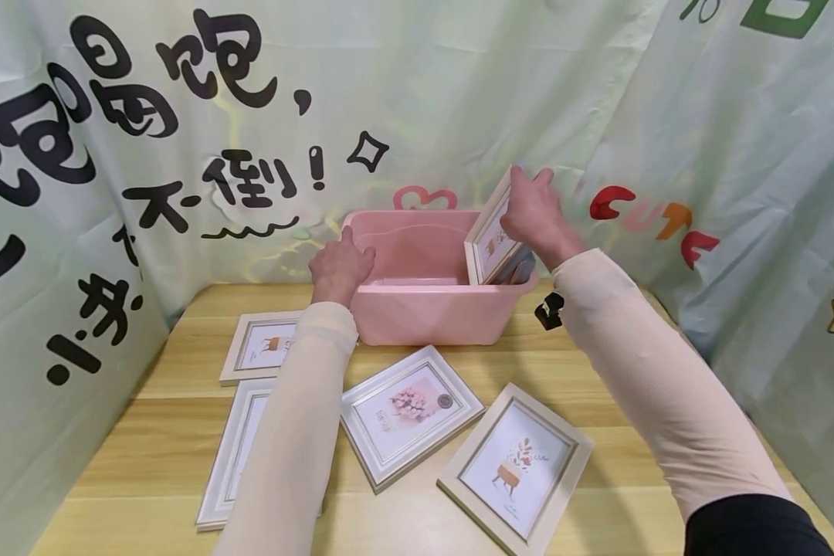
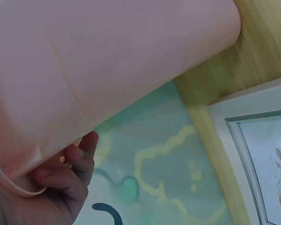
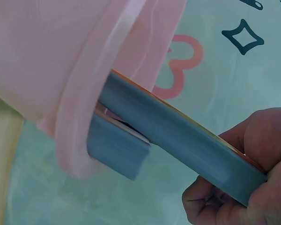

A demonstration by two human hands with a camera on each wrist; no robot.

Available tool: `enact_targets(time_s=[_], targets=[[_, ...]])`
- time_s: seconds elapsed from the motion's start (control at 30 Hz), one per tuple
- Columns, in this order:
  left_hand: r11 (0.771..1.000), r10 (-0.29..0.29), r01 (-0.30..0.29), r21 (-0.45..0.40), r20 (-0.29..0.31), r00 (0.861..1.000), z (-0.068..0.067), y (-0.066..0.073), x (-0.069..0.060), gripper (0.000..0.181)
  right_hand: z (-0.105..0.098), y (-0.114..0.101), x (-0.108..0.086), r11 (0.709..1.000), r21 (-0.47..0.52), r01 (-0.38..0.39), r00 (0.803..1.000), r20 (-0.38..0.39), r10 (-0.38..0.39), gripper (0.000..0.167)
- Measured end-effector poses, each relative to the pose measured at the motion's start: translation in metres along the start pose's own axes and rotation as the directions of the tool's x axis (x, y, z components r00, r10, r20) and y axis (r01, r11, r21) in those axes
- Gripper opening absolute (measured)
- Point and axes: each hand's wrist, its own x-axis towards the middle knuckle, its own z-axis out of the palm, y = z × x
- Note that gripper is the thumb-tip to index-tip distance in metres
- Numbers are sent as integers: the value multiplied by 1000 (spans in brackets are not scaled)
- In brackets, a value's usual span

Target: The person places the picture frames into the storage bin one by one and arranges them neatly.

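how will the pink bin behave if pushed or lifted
The pink bin would probably slide rather than roll, being boxy and set on the table. Smooth and plastic-looking, it may flex slightly. It might feel heavier at its right end, where frames poke out.

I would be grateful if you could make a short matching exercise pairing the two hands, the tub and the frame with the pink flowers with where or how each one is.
Column 1
1. Left hand
2. Tub
3. Right hand
4. Pink-flower frame

Column 2
A. Lies face up on the table
B. Holds a tilted frame
C. Grips a rim at one end
D. Pink, standing upright

Right pairs: 1-C, 2-D, 3-B, 4-A
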Motion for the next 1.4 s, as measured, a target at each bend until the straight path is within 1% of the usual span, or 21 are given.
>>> enact_targets(time_s=[0.07,0.27,0.37,0.57,0.87,1.03,1.27,1.4], targets=[[1000,0,0,-5,-3,1000,0,0,0,71,2,0,0,1000,9,-4,1000,9,4,76],[1000,10,-10,-16,-10,1000,-1,2,1,71,10,2,2,1000,-6,-14,999,38,14,68],[1000,5,-6,-14,-15,1000,-1,1,1,70,13,2,3,1000,-19,-14,999,40,14,66],[1000,7,-8,-11,-12,1000,-1,-1,0,70,23,2,5,999,-18,-42,998,41,42,68],[1000,2,-2,-8,-12,1000,1,-1,-1,70,36,2,8,998,-65,-26,999,28,28,58],[1000,3,-3,-6,-25,1000,0,0,-3,68,39,2,9,997,-65,-35,999,36,37,59],[1000,5,-5,-3,-6,1000,-1,0,-2,70,42,2,7,996,-72,-44,997,62,49,58],[1000,3,-4,-5,-14,1000,0,0,-1,69,44,1,7,995,-74,-65,995,68,71,55]])
